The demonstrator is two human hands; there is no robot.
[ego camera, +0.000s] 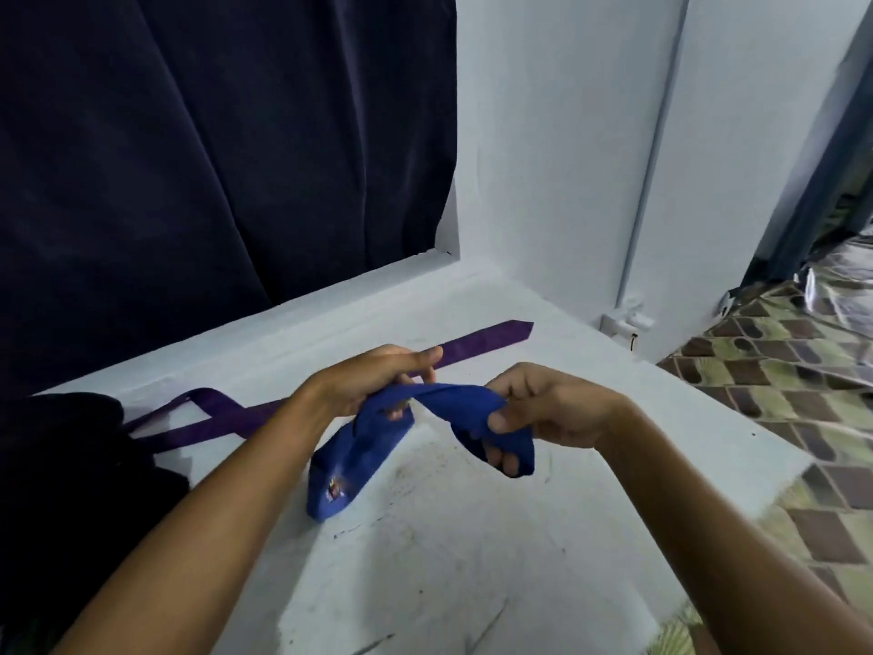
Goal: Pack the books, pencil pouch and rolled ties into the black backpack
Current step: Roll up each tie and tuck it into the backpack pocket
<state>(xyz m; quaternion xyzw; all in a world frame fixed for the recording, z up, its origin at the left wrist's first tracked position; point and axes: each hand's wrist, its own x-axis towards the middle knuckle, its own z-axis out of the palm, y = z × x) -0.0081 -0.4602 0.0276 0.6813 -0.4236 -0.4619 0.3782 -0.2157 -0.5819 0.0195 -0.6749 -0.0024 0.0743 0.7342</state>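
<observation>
A blue tie stretches between both hands above the white ledge. My left hand pinches its middle, and the wide end with a small emblem hangs down to the ledge. My right hand grips the other part, which is wrapped round its fingers. A purple tie lies unrolled across the ledge behind the hands, looping at the left. The black backpack sits at the left edge, mostly dark and partly cut off. No books or pencil pouch are in view.
A dark curtain hangs behind the ledge at the left. A white wall and pillar rise at the back. Patterned floor covering lies to the right, below the ledge's edge.
</observation>
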